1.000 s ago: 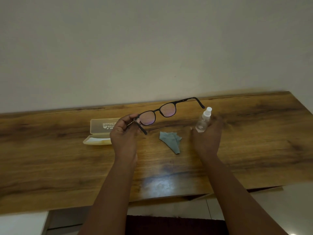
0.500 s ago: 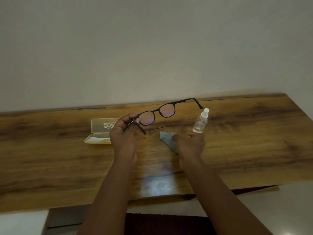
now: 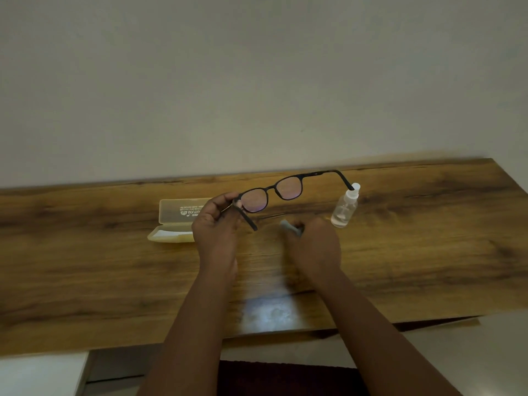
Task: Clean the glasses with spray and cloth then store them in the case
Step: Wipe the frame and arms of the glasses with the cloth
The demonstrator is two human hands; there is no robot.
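A: What do we see from the head camera?

B: We look down on a wooden table (image 3: 400,252) against a pale wall (image 3: 257,81). Our left hand (image 3: 217,227) holds the black-framed glasses (image 3: 274,190) up above the table, fingers pinching the near temple at its hinge. The temples are unfolded and the lenses show a faint pink tint.

A: And our other hand?

B: Our right hand (image 3: 314,241) is low over the table, a little blurred, its fingers curled around the grey-blue cloth (image 3: 290,225); only a small fold of cloth shows beyond the fingers.

A: Where are the spray and the case?

B: The small clear spray bottle (image 3: 344,208) stands upright on the table just right of our right hand, apart from it, with the far temple tip of the glasses crossing in front of its white nozzle. The pale translucent case (image 3: 177,221) lies open on the table behind our left hand, lid raised, printed lettering on it too small to read
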